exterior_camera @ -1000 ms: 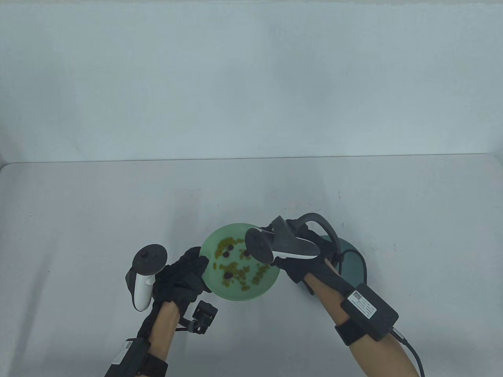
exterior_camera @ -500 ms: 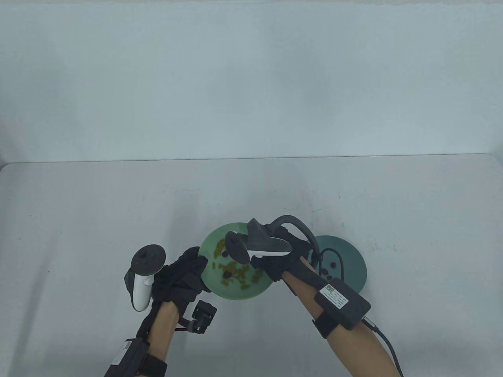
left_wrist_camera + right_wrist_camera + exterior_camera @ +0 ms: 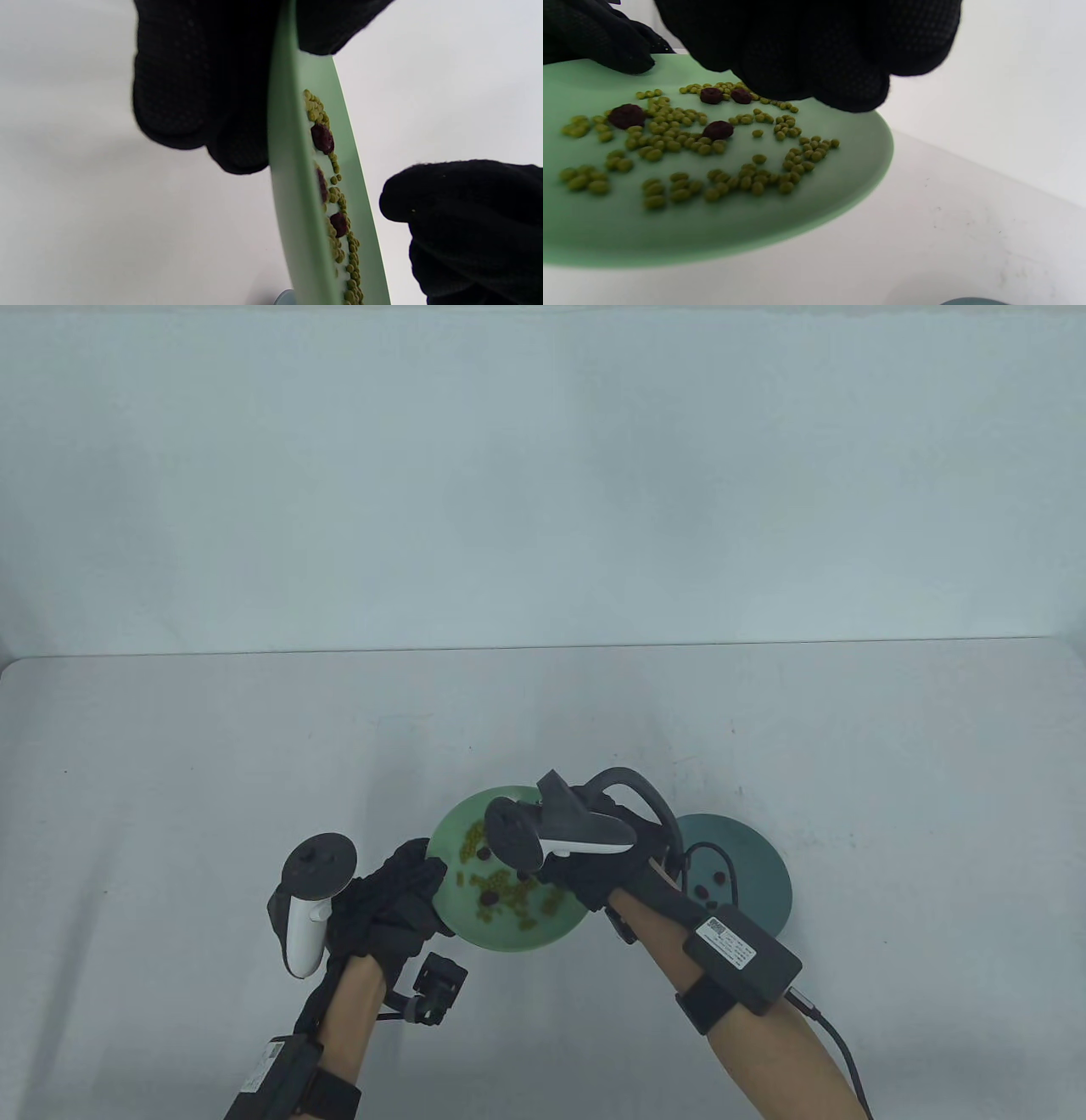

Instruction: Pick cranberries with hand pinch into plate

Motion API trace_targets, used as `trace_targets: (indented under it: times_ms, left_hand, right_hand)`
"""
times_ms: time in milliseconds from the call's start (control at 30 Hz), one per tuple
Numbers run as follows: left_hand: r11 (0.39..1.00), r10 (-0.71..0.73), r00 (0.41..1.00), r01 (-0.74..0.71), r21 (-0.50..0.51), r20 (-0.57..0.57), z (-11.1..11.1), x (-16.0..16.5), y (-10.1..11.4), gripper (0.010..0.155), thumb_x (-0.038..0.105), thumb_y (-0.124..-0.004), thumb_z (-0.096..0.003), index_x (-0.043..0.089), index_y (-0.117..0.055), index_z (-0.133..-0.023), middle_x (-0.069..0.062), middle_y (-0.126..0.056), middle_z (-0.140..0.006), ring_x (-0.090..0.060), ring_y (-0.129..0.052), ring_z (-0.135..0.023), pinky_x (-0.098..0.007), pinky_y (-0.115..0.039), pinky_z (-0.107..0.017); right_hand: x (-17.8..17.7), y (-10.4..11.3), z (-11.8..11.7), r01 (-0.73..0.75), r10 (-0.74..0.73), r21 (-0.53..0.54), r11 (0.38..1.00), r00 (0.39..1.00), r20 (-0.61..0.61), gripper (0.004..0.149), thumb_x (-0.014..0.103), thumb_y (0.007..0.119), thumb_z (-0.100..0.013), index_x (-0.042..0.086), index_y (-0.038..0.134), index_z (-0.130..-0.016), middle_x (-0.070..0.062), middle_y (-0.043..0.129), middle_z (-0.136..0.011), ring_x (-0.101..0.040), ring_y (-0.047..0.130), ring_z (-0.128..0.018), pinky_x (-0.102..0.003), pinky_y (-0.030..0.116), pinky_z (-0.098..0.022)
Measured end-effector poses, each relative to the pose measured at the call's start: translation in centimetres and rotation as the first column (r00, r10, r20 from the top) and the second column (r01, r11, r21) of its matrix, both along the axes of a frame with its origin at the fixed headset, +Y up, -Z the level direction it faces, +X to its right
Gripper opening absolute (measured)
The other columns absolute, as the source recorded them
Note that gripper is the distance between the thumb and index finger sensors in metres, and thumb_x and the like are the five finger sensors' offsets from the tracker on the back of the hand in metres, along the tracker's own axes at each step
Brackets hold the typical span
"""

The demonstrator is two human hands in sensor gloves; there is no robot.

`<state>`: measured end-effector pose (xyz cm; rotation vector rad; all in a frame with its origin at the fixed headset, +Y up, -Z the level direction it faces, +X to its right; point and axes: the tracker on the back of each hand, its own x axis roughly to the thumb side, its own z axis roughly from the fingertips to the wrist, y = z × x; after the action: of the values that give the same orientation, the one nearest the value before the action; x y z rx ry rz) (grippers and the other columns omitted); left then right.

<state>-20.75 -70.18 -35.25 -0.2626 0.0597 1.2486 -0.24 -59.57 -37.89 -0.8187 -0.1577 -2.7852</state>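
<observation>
A light green plate (image 3: 509, 940) holds many green beans and several dark red cranberries (image 3: 489, 897). My left hand (image 3: 399, 891) grips its left rim, thumb on top, as the left wrist view (image 3: 191, 84) shows. My right hand (image 3: 594, 874) hovers over the plate's right half. In the right wrist view its bunched fingers (image 3: 814, 84) hang just above the cranberries (image 3: 717, 130) on the plate (image 3: 712, 228). I cannot see anything between them. A dark teal plate (image 3: 759, 865) to the right holds a few cranberries (image 3: 718, 878).
The two plates sit side by side near the front middle of the grey table. A cable runs from my right wrist unit (image 3: 742, 954) across the teal plate's left part. The table's far edge meets a pale wall.
My right hand has moved left from above the teal plate to over the green plate, uncovering the teal plate. My left hand has stayed on the rim.
</observation>
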Motion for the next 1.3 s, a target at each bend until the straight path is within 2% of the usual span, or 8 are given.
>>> trace_targets:
  times_ms: [233, 600, 1300]
  left_hand:
    - [1.0, 0.001, 1.0, -0.001, 0.0, -0.002, 0.0, -0.1, 0.0, 0.054, 0.023, -0.067, -0.0601, -0.004, -0.056, -0.105, -0.019, -0.083, -0.088, -0.024, -0.11, -0.054, -0.034, -0.096, -0.041]
    - [1.0, 0.001, 1.0, -0.001, -0.004, -0.009, 0.0, -0.2, 0.1, 0.054, 0.022, -0.067, -0.06, -0.004, -0.056, -0.105, -0.02, -0.083, -0.088, -0.025, -0.11, -0.054, -0.034, -0.096, -0.041]
    - [1.0, -0.006, 1.0, 0.006, 0.003, -0.02, 0.0, -0.3, 0.1, 0.053, 0.022, -0.067, -0.0597, -0.004, -0.056, -0.105, -0.02, -0.084, -0.086, -0.025, -0.11, -0.053, -0.034, -0.097, -0.041]
  right_hand:
    - [-0.9, -1.6, 0.0, -0.062, 0.063, 0.023, 0.998, 0.998, -0.011, 0.045, 0.049, 0.074, -0.053, 0.025, 0.083, -0.09, 0.01, 0.095, -0.061, -0.01, 0.1, -0.048, -0.032, 0.088, -0.041]
    - [-1.3, -2.7, -0.2, -0.087, 0.088, 0.034, 0.996, 0.996, -0.025, 0.047, 0.05, 0.075, -0.052, 0.024, 0.082, -0.091, 0.01, 0.095, -0.06, -0.01, 0.1, -0.048, -0.032, 0.088, -0.041]
    - [-1.9, -3.1, 0.6, -0.093, 0.101, 0.105, 0.99, 0.993, -0.067, 0.046, 0.047, 0.075, -0.052, 0.021, 0.083, -0.09, 0.012, 0.096, -0.055, -0.008, 0.1, -0.043, -0.031, 0.088, -0.039]
